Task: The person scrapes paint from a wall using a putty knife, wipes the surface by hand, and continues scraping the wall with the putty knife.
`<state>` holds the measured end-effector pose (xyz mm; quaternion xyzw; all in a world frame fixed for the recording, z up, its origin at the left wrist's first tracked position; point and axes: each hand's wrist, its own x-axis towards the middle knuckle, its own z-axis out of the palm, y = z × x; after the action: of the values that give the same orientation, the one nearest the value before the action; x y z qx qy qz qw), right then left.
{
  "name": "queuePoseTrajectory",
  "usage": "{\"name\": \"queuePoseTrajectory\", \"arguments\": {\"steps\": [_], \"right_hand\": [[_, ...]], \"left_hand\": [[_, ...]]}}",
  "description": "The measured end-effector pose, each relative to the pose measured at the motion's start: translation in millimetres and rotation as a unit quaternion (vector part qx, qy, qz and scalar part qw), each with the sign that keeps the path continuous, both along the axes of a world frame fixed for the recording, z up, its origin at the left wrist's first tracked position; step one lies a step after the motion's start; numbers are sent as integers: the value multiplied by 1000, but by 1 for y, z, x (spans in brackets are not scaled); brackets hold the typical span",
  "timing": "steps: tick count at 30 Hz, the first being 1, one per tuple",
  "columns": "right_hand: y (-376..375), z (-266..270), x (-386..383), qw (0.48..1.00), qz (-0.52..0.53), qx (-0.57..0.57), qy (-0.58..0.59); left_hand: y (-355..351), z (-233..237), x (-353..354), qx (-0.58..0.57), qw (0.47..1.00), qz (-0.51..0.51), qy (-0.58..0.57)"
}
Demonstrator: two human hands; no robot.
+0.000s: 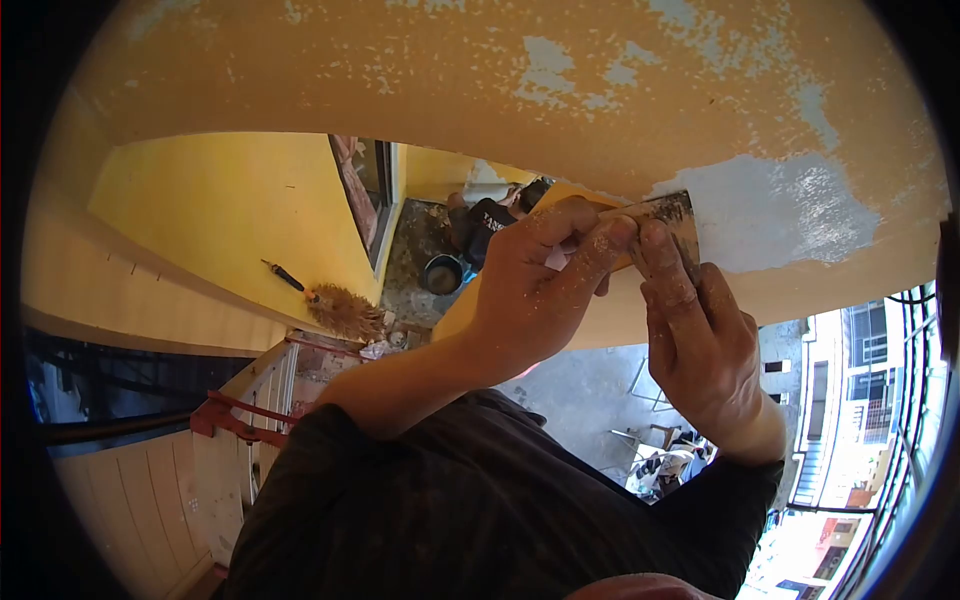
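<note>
Crosswise in both hands (545,275), the scraper (676,209) points at the grey patch (775,212).

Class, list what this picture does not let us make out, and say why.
All in the head view:
- Flat tool: its held end, hidden by the left hand and right hand.
- Co-worker: shirt lettering, too small to read fully.
- Bucket: what is in it, too small.
- Pile below: separate items, too small, partly behind the sleeve.
</note>
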<state>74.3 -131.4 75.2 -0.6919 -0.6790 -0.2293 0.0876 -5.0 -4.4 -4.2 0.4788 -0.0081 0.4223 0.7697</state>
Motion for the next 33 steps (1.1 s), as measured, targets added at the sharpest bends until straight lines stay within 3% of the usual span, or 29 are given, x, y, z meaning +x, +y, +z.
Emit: {"name": "queuePoseTrajectory", "arguments": {"steps": [11,15,21,23,33], "right_hand": [[9,-7,5,996,65,51,34],[10,-5,-5,995,40,37,78],[4,-11,-5,992,15,26,121],[2,-10,-8,991,10,38,126],[2,-14,-9,989,5,37,141]], "left_hand": [[3,9,-7,49,999,15,15],[5,12,-8,43,997,57,2],[3,5,-12,81,994,16,78],[4,5,-8,56,998,8,27],[3,5,-8,51,998,15,21]]}}
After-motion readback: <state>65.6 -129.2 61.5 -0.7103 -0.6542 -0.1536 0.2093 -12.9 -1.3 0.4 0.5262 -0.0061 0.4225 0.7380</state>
